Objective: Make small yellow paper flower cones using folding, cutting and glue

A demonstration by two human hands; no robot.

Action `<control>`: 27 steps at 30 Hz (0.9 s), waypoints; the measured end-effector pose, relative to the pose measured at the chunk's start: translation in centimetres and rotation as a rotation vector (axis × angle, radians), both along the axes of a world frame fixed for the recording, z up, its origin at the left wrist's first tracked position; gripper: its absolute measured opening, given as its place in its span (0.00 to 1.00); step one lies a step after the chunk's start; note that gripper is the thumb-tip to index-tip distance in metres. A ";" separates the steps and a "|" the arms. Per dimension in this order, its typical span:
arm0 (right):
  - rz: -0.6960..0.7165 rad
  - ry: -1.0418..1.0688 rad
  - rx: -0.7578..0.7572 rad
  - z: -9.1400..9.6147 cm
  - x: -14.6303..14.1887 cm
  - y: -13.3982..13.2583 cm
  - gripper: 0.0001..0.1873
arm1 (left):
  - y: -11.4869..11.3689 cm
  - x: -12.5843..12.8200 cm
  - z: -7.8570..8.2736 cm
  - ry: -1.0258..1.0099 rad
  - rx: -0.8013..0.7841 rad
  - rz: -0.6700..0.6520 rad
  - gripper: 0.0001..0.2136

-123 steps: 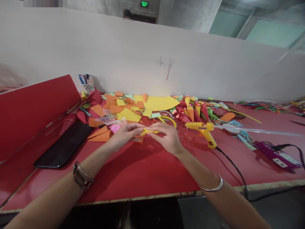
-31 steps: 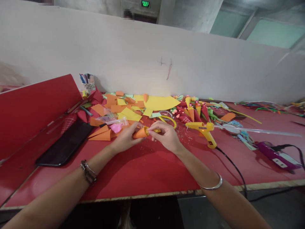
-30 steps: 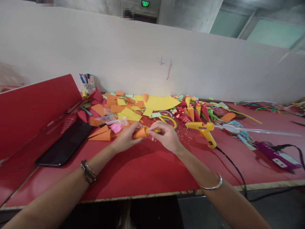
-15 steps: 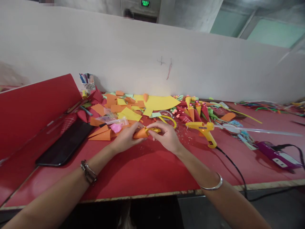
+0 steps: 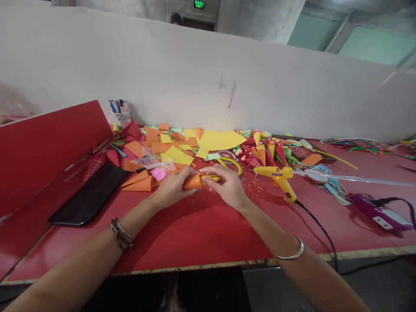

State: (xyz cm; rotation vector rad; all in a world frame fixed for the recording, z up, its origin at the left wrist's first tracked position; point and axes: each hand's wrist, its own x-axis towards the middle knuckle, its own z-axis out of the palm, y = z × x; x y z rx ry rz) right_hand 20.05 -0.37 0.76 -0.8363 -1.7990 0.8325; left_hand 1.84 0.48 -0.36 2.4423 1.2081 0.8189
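Over the red tabletop (image 5: 208, 234), my left hand (image 5: 170, 190) is closed around an orange paper cone (image 5: 194, 182), which lies on its side. My right hand (image 5: 229, 187) meets it at the right end, its thumb and fingers closed on yellow paper (image 5: 212, 177) that sticks out of the cone's mouth. The fingers partly cover both papers. Just left of my left hand are a pink lump (image 5: 158, 174) and folded orange paper pieces (image 5: 138, 182). A yellow hot glue gun (image 5: 279, 178) with a lit orange light rests to the right of my right hand.
A black phone (image 5: 89, 197) lies at the left. Behind my hands are yellow paper sheets (image 5: 221, 141) and several small decorated cones (image 5: 261, 152). The glue gun's black cord (image 5: 320, 227) runs over the front edge. A purple power strip (image 5: 378, 212) sits at the right.
Both hands stay almost in place around the orange cone. My right fingers have shifted slightly on the yellow paper at its mouth.
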 end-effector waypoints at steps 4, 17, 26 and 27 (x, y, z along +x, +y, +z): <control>-0.006 -0.038 0.060 0.0 0.0 0.0 0.08 | 0.1 0.0 -0.2 -0.016 0.021 -0.016 0.11; -0.040 -0.115 0.176 0.3 0.1 0.1 0.04 | 0.1 0.0 0.0 0.068 0.053 -0.004 0.12; -0.007 -0.187 0.324 0.4 0.2 -0.2 0.04 | 0.0 0.2 -0.2 0.255 0.145 0.038 0.11; 0.002 -0.193 0.342 0.4 0.2 -0.2 0.04 | 0.0 0.2 -0.2 0.264 0.137 0.038 0.11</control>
